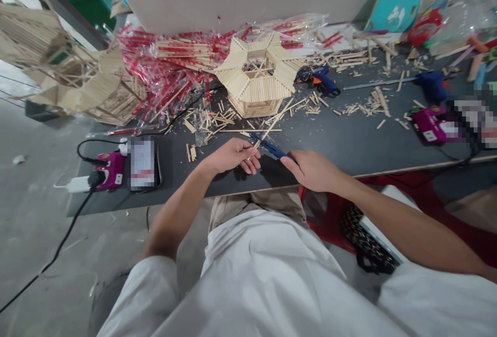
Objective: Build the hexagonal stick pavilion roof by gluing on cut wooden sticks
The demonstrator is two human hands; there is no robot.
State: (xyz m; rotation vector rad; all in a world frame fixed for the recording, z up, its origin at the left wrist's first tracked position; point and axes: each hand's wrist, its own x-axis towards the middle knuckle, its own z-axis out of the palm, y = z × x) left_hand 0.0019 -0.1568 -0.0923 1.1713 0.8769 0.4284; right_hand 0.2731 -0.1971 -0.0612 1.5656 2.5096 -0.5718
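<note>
My left hand (235, 157) is closed, its thumb and fingers pinching thin wooden sticks (273, 123) that slant up and away to the right. Wrapped in my right hand (313, 170) is a long blue hand tool (274, 149), probably cutting pliers. Its tip lies against or right beside the sticks, just ahead of my left fingertips; the exact contact is too small to make out. Beyond both hands stands a small wooden stick model (264, 86) with a flared, slatted roof and an open centre. One loose stick (248, 130) lies flat on the table before it.
Short stick offcuts (219, 117) litter the dark table (334, 145). Red-and-clear stick packets (155, 62) pile up behind. Larger stick models (73, 73) stand left. Two blue glue guns (324, 79) (433, 84) lie right. A phone (143, 163) and purple power strip (111, 170) sit near the left edge.
</note>
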